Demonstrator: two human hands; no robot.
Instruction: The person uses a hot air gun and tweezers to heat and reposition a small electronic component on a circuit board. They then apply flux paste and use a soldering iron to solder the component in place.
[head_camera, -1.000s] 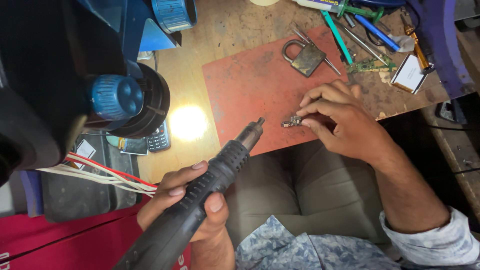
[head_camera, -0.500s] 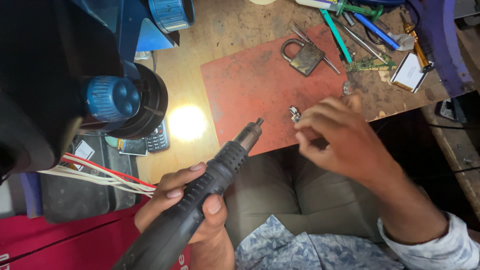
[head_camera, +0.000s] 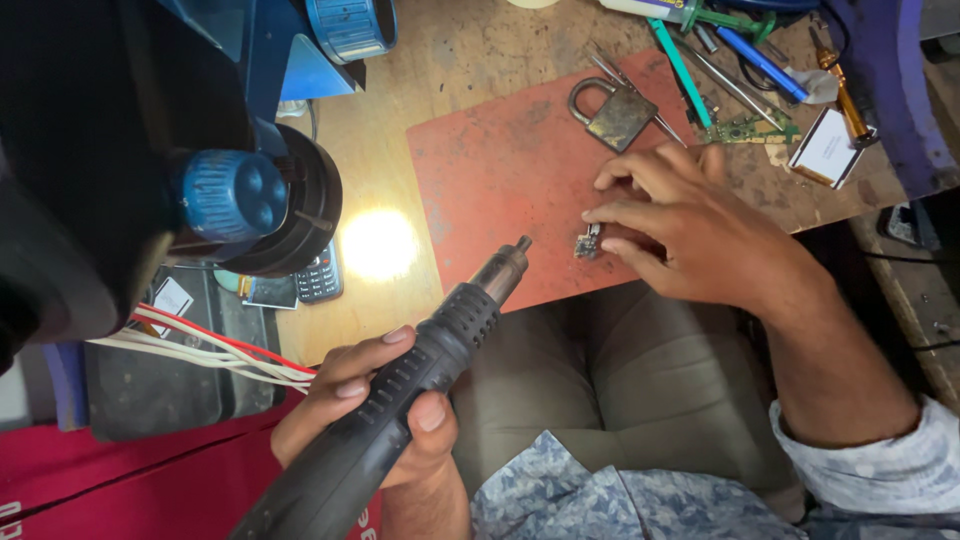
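Hot-air tool in left hand, small part under right fingertips on the red mat.

Left hand (head_camera: 375, 420) is wrapped tight round the black hot-air handpiece (head_camera: 400, 400); its metal nozzle points up-right toward the small board part (head_camera: 587, 243), tip near it but apart. Right hand (head_camera: 690, 225) lies flat-ish on the red mat (head_camera: 500, 180), fingers spread, w/ fingertips touching the part at the mat's lower edge; looks like a tiny circuit piece, too small to be sure. Brass padlock (head_camera: 615, 112) sits on the mat's top, just above the right hand. Tweezers, green & blue tools are scattered at the bench's back. Blue-knobbed microscope (head_camera: 225, 195) at left, lit spot on the wooden bench (head_camera: 380, 245) beside it.
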